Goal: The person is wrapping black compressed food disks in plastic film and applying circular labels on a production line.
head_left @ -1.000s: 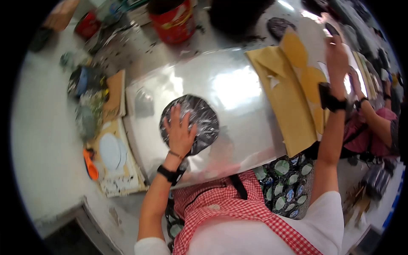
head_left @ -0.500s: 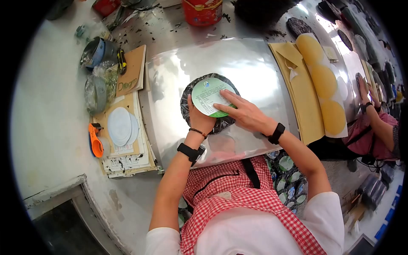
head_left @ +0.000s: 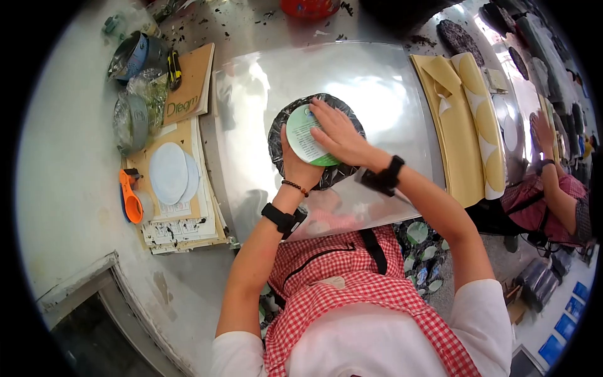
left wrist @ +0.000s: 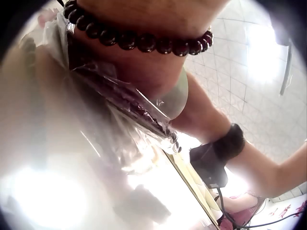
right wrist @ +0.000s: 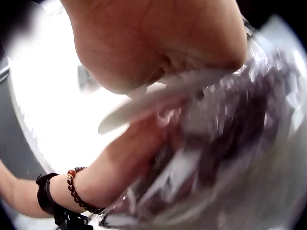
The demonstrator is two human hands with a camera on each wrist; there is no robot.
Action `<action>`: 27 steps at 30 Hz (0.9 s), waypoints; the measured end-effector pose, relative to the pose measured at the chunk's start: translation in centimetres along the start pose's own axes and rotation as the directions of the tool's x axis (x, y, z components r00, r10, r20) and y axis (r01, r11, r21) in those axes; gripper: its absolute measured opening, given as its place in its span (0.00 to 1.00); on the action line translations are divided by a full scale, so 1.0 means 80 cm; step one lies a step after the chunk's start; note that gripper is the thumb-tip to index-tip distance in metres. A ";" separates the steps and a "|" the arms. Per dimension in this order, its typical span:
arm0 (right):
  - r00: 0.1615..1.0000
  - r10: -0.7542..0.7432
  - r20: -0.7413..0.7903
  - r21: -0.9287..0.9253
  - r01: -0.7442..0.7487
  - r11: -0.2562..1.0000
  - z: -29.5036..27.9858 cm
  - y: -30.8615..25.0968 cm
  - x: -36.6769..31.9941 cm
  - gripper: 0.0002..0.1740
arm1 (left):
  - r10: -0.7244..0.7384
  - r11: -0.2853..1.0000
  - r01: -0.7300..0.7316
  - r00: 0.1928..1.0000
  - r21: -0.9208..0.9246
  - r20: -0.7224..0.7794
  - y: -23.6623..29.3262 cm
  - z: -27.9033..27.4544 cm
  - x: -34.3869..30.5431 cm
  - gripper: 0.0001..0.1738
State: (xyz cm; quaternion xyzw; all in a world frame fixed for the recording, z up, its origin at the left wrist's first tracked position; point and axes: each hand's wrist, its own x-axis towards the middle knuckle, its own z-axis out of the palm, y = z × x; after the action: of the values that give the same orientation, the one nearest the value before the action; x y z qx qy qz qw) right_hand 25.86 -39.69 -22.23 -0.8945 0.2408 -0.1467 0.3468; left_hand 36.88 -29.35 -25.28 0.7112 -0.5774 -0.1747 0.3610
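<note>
A dark round cake in clear wrap (head_left: 346,108) lies on the shiny metal sheet (head_left: 245,151). Over it is a round green-and-white label (head_left: 303,135). My right hand (head_left: 341,135) lies flat on the label with its fingers straight. My left hand (head_left: 299,164) reaches under the label's lower left edge, and its fingers are mostly hidden there. In the right wrist view the label (right wrist: 139,110) shows edge-on between my right palm (right wrist: 163,43) and the left hand (right wrist: 129,158) on the wrapped cake (right wrist: 230,129).
Left of the sheet are white paper discs (head_left: 169,173), an orange tool (head_left: 130,198), a cardboard piece (head_left: 188,81) with a yellow cutter (head_left: 174,69), and bowls (head_left: 130,119). Brown paper (head_left: 449,125) and a roll of round yellow stickers (head_left: 482,125) lie right. Another person's arm (head_left: 546,151) shows far right.
My right hand has come from the stickers at the right with a green label, now over the cake. Since then that hand has moved further across the label, and the head view has shifted.
</note>
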 end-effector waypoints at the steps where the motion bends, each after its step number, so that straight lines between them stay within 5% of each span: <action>1: 0.999 0.006 -0.045 -0.072 -0.010 0.997 0.019 0.004 -0.001 0.35 | 0.071 0.970 -0.073 0.997 0.231 0.016 -0.008 0.005 0.001 0.31; 4: 1.000 0.026 -0.001 -0.019 -0.026 0.999 0.015 0.001 -0.001 0.34 | 0.063 0.984 -0.069 0.997 0.163 0.043 -0.016 0.007 0.001 0.33; 5: 0.999 0.041 0.012 -0.010 -0.041 0.999 0.015 0.000 -0.001 0.34 | -0.039 0.946 0.072 0.993 -0.315 0.111 -0.013 -0.010 0.001 0.33; 8: 0.997 0.047 -0.055 -0.033 -0.049 0.998 0.020 -0.001 -0.002 0.33 | 0.064 0.899 -0.091 0.995 -0.428 -0.078 -0.018 -0.056 -0.003 0.32; 9: 0.997 0.056 -0.058 -0.031 -0.058 0.998 0.018 -0.004 0.000 0.33 | 0.097 0.981 -0.110 0.992 -0.157 -0.087 -0.019 -0.066 -0.013 0.32; 10: 0.999 0.025 -0.048 -0.088 -0.029 0.996 0.017 -0.007 -0.001 0.33 | 0.098 0.981 -0.109 0.993 -0.162 -0.072 -0.017 -0.063 -0.022 0.32; 12: 1.000 -0.002 -0.020 -0.144 -0.001 0.990 0.019 -0.013 -0.002 0.32 | 0.004 0.907 -0.098 0.974 0.410 0.224 -0.008 -0.053 -0.035 0.32; 14: 0.987 -0.145 0.075 -0.417 0.164 0.894 0.025 -0.022 0.000 0.30 | -0.018 0.918 -0.076 0.972 0.389 0.233 -0.011 -0.046 -0.036 0.31; 18: 0.981 -0.187 0.055 -0.436 0.192 0.879 0.032 -0.026 0.004 0.28 | 0.012 0.987 -0.028 0.994 0.156 0.104 -0.031 -0.054 -0.039 0.30; 20: 0.979 -0.202 0.032 -0.439 0.195 0.877 0.031 -0.028 0.008 0.29 | -0.179 0.918 0.091 0.964 -0.386 -0.198 -0.037 -0.062 -0.040 0.28; 21: 0.978 -0.207 0.025 -0.437 0.197 0.877 0.032 -0.030 0.003 0.29 | -0.127 0.968 0.081 0.975 -0.237 -0.184 -0.029 -0.064 -0.035 0.26; 22: 0.980 -0.198 0.022 -0.436 0.188 0.880 0.033 -0.029 -0.001 0.29 | 0.080 0.996 -0.077 0.994 0.043 -0.073 -0.031 -0.058 -0.033 0.28; 24: 0.972 -0.225 0.063 -0.511 0.225 0.830 0.034 -0.020 0.003 0.31 | 0.030 0.936 -0.060 0.995 0.348 0.090 -0.008 -0.055 -0.027 0.32; 27: 0.953 -0.277 0.121 -0.436 0.302 0.848 0.024 -0.016 -0.002 0.36 | 0.011 0.937 -0.046 0.995 0.346 0.102 -0.017 -0.058 -0.020 0.36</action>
State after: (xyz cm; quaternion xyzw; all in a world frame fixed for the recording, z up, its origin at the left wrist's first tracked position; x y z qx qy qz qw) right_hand 26.95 -37.73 -22.70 -0.9798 0.1214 -0.1137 0.1112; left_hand 40.51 -26.24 -23.39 0.7458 -0.6265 -0.0998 0.2031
